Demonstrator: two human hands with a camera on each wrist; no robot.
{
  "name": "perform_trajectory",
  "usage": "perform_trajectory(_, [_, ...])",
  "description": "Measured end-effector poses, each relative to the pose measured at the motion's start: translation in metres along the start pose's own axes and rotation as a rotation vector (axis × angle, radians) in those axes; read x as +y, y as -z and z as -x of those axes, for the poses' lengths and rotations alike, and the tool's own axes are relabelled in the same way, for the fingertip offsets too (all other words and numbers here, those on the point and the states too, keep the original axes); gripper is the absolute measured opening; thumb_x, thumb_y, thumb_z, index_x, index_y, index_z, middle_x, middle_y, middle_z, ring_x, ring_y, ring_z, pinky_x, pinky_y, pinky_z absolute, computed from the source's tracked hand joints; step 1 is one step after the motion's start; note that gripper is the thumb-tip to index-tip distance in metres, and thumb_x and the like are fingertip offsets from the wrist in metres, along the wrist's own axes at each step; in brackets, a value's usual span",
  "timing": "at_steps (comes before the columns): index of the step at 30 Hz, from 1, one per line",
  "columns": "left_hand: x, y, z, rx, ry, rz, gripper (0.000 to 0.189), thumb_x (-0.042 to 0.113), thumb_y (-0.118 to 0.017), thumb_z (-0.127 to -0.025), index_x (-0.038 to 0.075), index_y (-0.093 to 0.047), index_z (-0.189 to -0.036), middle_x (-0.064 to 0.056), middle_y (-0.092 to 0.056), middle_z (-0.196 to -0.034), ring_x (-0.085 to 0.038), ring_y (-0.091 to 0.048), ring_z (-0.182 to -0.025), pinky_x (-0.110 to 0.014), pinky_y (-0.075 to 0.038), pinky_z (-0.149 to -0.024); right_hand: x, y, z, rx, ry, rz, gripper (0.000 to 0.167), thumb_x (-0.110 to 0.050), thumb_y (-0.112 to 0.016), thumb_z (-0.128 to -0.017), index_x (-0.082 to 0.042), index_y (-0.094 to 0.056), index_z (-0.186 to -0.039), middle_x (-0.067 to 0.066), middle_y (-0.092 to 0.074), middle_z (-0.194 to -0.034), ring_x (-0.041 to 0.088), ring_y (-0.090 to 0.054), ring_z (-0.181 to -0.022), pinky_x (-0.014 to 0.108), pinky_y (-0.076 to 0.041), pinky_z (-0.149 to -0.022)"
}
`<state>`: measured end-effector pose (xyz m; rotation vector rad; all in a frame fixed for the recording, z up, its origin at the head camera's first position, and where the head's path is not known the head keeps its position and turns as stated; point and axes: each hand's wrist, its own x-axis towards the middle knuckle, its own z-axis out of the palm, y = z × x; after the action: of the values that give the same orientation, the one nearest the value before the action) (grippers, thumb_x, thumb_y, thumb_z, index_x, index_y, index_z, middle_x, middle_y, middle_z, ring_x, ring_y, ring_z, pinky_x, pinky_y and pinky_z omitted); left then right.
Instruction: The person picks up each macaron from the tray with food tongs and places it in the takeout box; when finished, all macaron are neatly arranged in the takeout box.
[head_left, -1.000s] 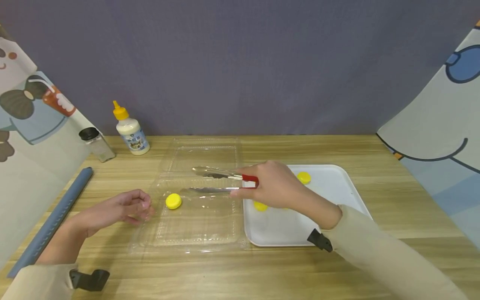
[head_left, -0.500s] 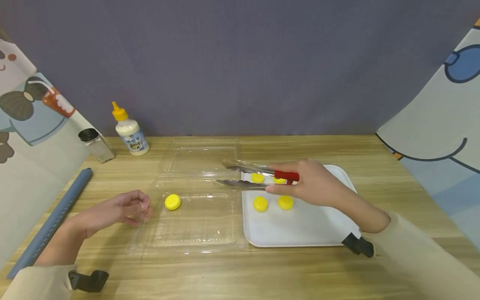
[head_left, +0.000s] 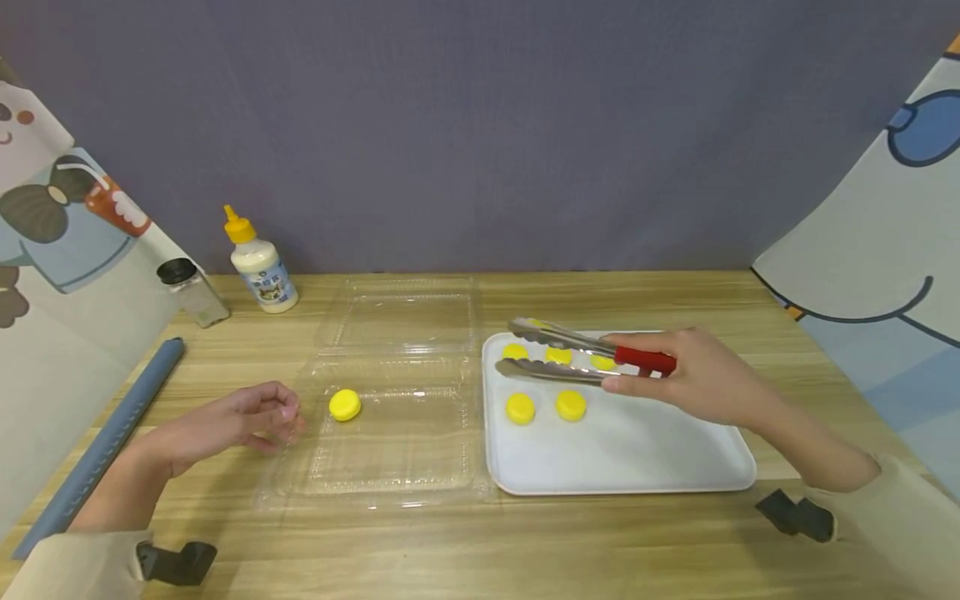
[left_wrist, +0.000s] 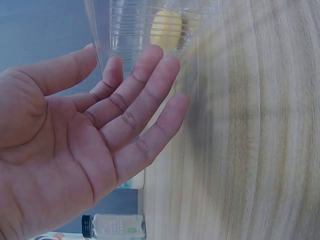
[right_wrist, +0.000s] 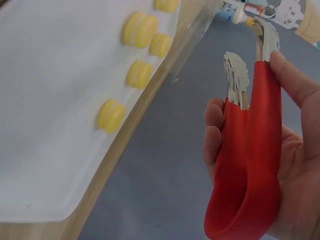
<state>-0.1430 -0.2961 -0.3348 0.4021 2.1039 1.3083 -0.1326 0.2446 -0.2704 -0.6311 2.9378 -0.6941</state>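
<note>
My right hand (head_left: 708, 379) grips a pair of tongs (right_wrist: 265, 150) by the red handle. Their metal arms are spread and hold nothing, passing above the white tray (head_left: 637, 454). Several yellow macarons (head_left: 571, 406) lie on that tray in two rows, partly hidden by the tongs in the head view. One yellow macaron (head_left: 345, 405) sits in the left part of a clear plastic clamshell box (head_left: 405, 442), whose lid is folded back. My left hand (head_left: 232, 421) is beside the box's left edge, fingers loosely bent, palm bare in the left wrist view.
A white squeeze bottle (head_left: 266, 271) with a yellow nozzle stands at the back left. Next to it is a black-capped jar (head_left: 193, 292). A long blue-grey bar (head_left: 105, 442) lies along the table's left side. A dark curtain (head_left: 480, 133) closes off the back.
My right hand has moved to the right with the spread tongs, from over the clear box to over the tray. My left hand and the macaron in the box have stayed in place.
</note>
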Motion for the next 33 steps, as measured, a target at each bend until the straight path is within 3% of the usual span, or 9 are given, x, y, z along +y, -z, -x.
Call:
perform_trajectory(3, [0.0, 0.0, 0.0, -0.003, -0.005, 0.001, 0.022, 0.018, -0.044, -0.11, -0.003, -0.045, -0.116, -0.017, -0.059, -0.118, -0.032, -0.061, -0.111, -0.049, -0.053, -0.091, 0.01, 0.001, 0.009, -0.006, -0.029, -0.011, 0.06, -0.045, -0.078, -0.089, -0.012, -0.064, -0.138, -0.006, -0.05, -0.069, 0.013, -0.035, -0.059, 0.027, -0.034, -0.049])
perform_trajectory(6, [-0.001, 0.0, -0.001, -0.008, -0.009, -0.001, 0.023, 0.018, -0.044, -0.11, -0.003, -0.046, -0.117, -0.016, -0.059, -0.117, -0.031, -0.061, -0.11, -0.051, -0.053, -0.092, 0.021, -0.001, 0.017, -0.001, -0.046, -0.014, 0.058, -0.042, -0.079, -0.089, -0.013, -0.066, -0.136, -0.009, -0.053, -0.068, 0.009, -0.031, -0.056, 0.026, -0.032, -0.048])
perform_trajectory(9, [-0.001, 0.0, -0.001, -0.009, -0.009, -0.003, 0.023, 0.018, -0.044, -0.11, -0.004, -0.046, -0.118, -0.016, -0.059, -0.117, -0.031, -0.061, -0.11, -0.052, -0.053, -0.092, 0.03, -0.004, 0.025, 0.001, -0.074, -0.01, 0.057, -0.043, -0.08, -0.088, -0.015, -0.067, -0.135, -0.011, -0.035, -0.058, 0.008, -0.026, -0.055, 0.025, -0.029, -0.047])
perform_trajectory(12, [-0.001, 0.0, -0.001, -0.008, -0.004, -0.001, 0.023, 0.018, -0.044, -0.11, -0.004, -0.046, -0.117, -0.016, -0.059, -0.117, -0.031, -0.061, -0.11, -0.051, -0.054, -0.092, 0.039, -0.007, 0.032, 0.004, -0.082, -0.003, 0.057, -0.043, -0.08, -0.087, -0.013, -0.068, -0.134, -0.011, -0.024, -0.059, 0.007, -0.023, -0.055, 0.026, -0.027, -0.048])
perform_trajectory(18, [-0.001, 0.001, -0.001, -0.007, 0.012, 0.002, 0.024, 0.019, -0.044, -0.11, -0.004, -0.045, -0.118, -0.016, -0.06, -0.118, -0.031, -0.061, -0.111, -0.05, -0.054, -0.092, 0.052, -0.013, 0.039, -0.009, -0.111, 0.035, 0.057, -0.046, -0.081, -0.085, -0.012, -0.07, -0.131, -0.01, -0.035, -0.058, 0.008, -0.031, -0.056, 0.025, -0.03, -0.049])
perform_trajectory(33, [0.0, 0.001, 0.0, -0.005, 0.016, 0.004, 0.024, 0.019, -0.045, -0.11, -0.004, -0.045, -0.118, -0.018, -0.06, -0.121, -0.031, -0.062, -0.112, -0.05, -0.054, -0.093, 0.062, -0.032, 0.044, 0.003, -0.112, 0.057, 0.052, -0.048, -0.08, -0.085, -0.016, -0.074, -0.125, -0.014, -0.022, -0.055, 0.006, -0.027, -0.057, 0.023, -0.027, -0.051])
